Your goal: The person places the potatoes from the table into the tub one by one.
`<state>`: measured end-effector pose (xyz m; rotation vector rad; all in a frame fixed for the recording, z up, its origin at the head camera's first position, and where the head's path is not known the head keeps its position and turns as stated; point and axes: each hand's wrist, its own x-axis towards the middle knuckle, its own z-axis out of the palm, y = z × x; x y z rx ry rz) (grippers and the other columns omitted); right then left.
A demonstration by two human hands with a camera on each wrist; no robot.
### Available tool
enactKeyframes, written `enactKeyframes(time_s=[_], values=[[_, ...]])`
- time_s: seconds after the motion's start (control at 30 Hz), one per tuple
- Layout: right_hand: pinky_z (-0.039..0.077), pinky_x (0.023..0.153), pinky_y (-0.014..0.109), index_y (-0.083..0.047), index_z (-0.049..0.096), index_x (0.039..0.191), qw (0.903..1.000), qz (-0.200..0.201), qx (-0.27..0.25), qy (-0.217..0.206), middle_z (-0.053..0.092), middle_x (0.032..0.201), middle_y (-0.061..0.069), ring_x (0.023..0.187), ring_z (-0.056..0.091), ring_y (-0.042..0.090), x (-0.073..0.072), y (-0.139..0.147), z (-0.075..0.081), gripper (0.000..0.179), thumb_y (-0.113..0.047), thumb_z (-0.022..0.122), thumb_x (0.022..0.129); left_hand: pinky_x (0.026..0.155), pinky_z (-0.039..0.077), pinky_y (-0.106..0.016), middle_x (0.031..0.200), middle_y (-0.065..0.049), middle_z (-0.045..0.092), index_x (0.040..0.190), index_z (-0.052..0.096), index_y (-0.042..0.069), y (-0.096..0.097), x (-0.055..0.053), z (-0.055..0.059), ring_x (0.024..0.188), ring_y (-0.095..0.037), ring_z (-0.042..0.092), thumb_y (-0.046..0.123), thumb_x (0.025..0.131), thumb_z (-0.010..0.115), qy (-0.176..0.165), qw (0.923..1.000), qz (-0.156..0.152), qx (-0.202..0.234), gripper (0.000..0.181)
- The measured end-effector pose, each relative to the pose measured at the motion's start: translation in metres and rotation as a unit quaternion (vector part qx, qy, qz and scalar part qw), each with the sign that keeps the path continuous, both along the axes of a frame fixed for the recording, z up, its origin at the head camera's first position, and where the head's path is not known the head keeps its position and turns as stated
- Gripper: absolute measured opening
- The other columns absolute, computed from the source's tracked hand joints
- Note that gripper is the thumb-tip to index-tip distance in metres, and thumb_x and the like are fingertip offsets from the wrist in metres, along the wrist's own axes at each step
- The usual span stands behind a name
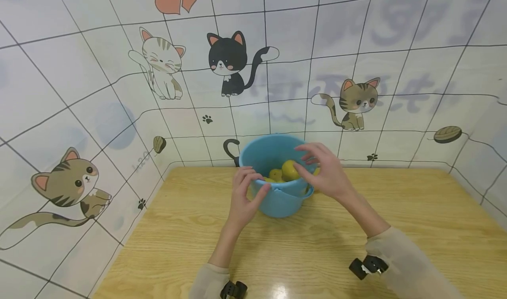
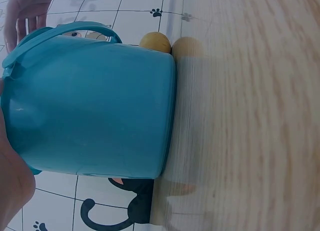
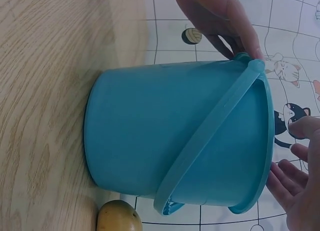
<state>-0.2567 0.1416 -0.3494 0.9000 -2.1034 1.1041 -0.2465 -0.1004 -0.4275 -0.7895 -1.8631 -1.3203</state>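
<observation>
A blue bucket (image 1: 279,202) stands upright on the table, its handle hanging down outside. Inside lie several yellow fruits (image 1: 290,170), rounded in shape; their exact kind is unclear. My left hand (image 1: 244,198) grips the bucket's near left rim, fingers over the edge and thumb on the outer side. Over the right rim is my right hand (image 1: 326,171), its thumb and fingers spread apart. That thumb overlaps the edge of the top fruit in the head view. The right wrist view shows the right hand (image 3: 302,178) at the bucket's mouth with nothing between thumb and fingers.
Another yellow fruit (image 3: 119,217) sits on the wooden table (image 1: 178,228) beside the bucket, mostly hidden behind it in the head view. A white tiled wall covering (image 1: 293,70) with cartoon cats rises right behind the bucket. Black cameras (image 1: 368,266) are strapped on both wrists.
</observation>
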Motion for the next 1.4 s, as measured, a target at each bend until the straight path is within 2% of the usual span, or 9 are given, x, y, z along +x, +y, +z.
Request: enactKeyframes(time_s=[0.2, 0.43, 0.67, 0.87, 1.07, 1.2, 1.4], values=[[0.057, 0.077, 0.036, -0.002, 0.066, 0.119, 0.9998, 0.001, 0.002, 0.018, 0.065, 0.115, 0.012, 0.09, 0.065, 0.021, -0.004, 0.006, 0.001, 0.036, 0.002, 0.077, 0.084, 0.11, 0.028, -0.054, 0.11, -0.013, 0.057, 0.099, 0.066, 0.008, 0.001, 0.0, 0.002, 0.124, -0.041, 0.043, 0.003, 0.083, 0.079, -0.008, 1.0, -0.003, 0.003, 0.021], [0.056, 0.079, 0.031, 0.0, 0.066, 0.118, 0.9995, -0.008, -0.005, 0.029, 0.066, 0.115, 0.012, 0.091, 0.065, 0.03, -0.009, 0.016, 0.0, 0.036, 0.005, 0.076, 0.084, 0.109, 0.03, -0.052, 0.11, -0.008, 0.058, 0.1, 0.066, 0.01, 0.0, 0.001, 0.0, 0.125, -0.033, 0.044, 0.007, 0.087, 0.077, -0.014, 0.9999, 0.003, -0.007, 0.018], [0.055, 0.081, 0.03, 0.002, 0.066, 0.12, 0.9989, -0.045, -0.011, 0.002, 0.065, 0.115, 0.014, 0.093, 0.065, 0.03, -0.014, 0.027, -0.003, 0.031, 0.002, 0.072, 0.089, 0.109, 0.029, -0.052, 0.11, -0.007, 0.058, 0.101, 0.066, 0.012, -0.001, 0.001, 0.0, 0.124, -0.037, 0.044, 0.012, 0.09, 0.075, -0.012, 0.9999, 0.0, -0.008, 0.014], [0.055, 0.081, 0.035, 0.001, 0.064, 0.121, 0.9967, -0.076, -0.014, -0.026, 0.065, 0.115, 0.015, 0.094, 0.066, 0.026, -0.015, 0.035, -0.009, 0.027, -0.002, 0.067, 0.095, 0.11, 0.029, -0.053, 0.11, -0.007, 0.058, 0.101, 0.066, 0.012, -0.001, 0.0, 0.0, 0.124, -0.037, 0.044, 0.012, 0.09, 0.075, -0.007, 0.9999, 0.0, -0.009, 0.015], [0.051, 0.08, 0.02, 0.003, 0.064, 0.119, 0.9947, -0.095, -0.029, -0.027, 0.065, 0.116, 0.016, 0.092, 0.065, 0.026, -0.02, 0.042, -0.019, 0.025, 0.001, 0.064, 0.094, 0.11, 0.029, -0.052, 0.11, -0.007, 0.057, 0.101, 0.065, 0.011, -0.002, 0.0, 0.0, 0.123, -0.041, 0.044, 0.014, 0.09, 0.075, -0.005, 0.9999, -0.001, -0.012, 0.015], [0.05, 0.079, 0.02, 0.004, 0.063, 0.119, 0.9912, -0.119, -0.03, -0.049, 0.063, 0.114, 0.018, 0.091, 0.064, 0.028, -0.024, 0.048, -0.029, 0.025, -0.001, 0.062, 0.095, 0.11, 0.03, -0.052, 0.109, -0.008, 0.058, 0.101, 0.066, 0.011, -0.001, -0.001, -0.001, 0.122, -0.042, 0.044, 0.009, 0.088, 0.076, 0.002, 1.0, -0.004, -0.007, 0.017], [0.049, 0.079, 0.02, 0.004, 0.062, 0.122, 0.986, -0.142, -0.021, -0.086, 0.062, 0.116, 0.021, 0.093, 0.063, 0.03, -0.031, 0.058, -0.043, 0.027, -0.005, 0.061, 0.097, 0.11, 0.03, -0.05, 0.11, -0.005, 0.057, 0.101, 0.066, 0.013, -0.001, -0.001, -0.002, 0.125, -0.033, 0.044, 0.011, 0.09, 0.075, 0.0, 0.9999, -0.004, -0.01, 0.015]])
